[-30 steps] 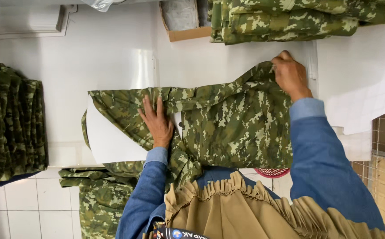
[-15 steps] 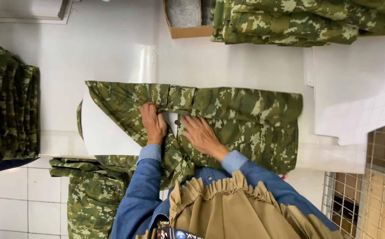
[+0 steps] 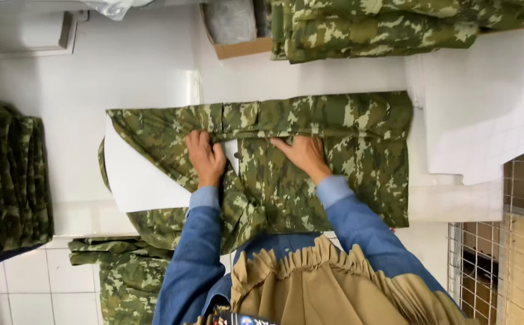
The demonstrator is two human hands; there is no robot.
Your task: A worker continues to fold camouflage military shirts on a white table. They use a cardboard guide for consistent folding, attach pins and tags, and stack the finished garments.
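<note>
White worktop filling most of the view, with pale floor tiles below its near edge. At the middle of the worktop, a camouflage garment spread flat, its upper band running side to side, its lower part reaching the near edge and hanging over it at the left. Along the far edge towards the right corner, a stack of folded camouflage clothing. At the left edge, a second pile of camouflage cloth, darker, partly overhanging. Below the near edge at the left, more camouflage fabric hanging down towards the floor. At the right edge, sheets of white paper lying just beside the garment. Beyond that edge, a wire-mesh rack over brown cartons. Under the garment's left end, a white card sheet, showing bare towards the near edge. Nearest the camera, blue sleeves and a tan gathered apron. At the far edge, near the middle, an open cardboard box touching the folded stack. Left hand palm down on the garment, fingers extended and pressed flat against the cloth, grasping nothing. Right hand likewise flat on the cloth just beside it, fingers stretched towards the left hand, clenched on nothing. Between the two hands, a small white tag showing on the garment.
</note>
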